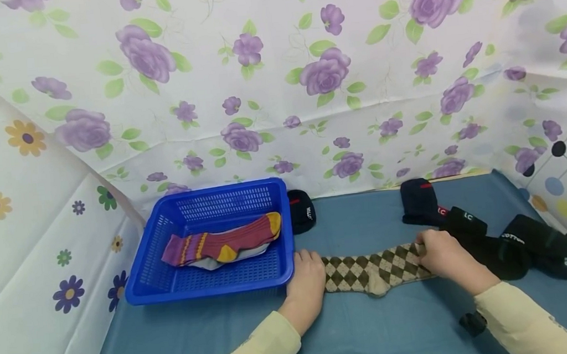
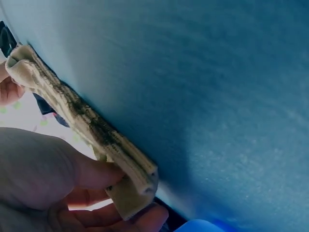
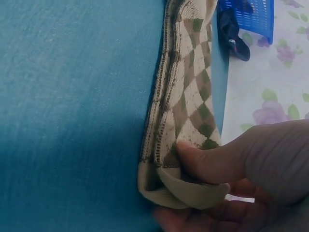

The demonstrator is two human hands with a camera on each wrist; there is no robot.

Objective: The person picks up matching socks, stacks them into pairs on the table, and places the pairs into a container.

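A beige knitted sock with a brown-and-olive diamond pattern [image 1: 373, 270] lies stretched flat on the blue cloth table [image 1: 375, 331] at centre frame; the left hand [image 1: 306, 286] pinches one end beside the blue plastic basket [image 1: 212, 282]; the right hand [image 1: 445, 259] pinches the other.

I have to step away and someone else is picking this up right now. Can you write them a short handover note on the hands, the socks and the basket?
Left hand pinches one end of the argyle sock; right hand pinches the other end, so the sock lies stretched flat on the blue table.
Done: a striped sock already lies in the blue basket.
Left: the argyle sock is outside the basket, and so are the black socks piled at the right and one black sock behind the basket.
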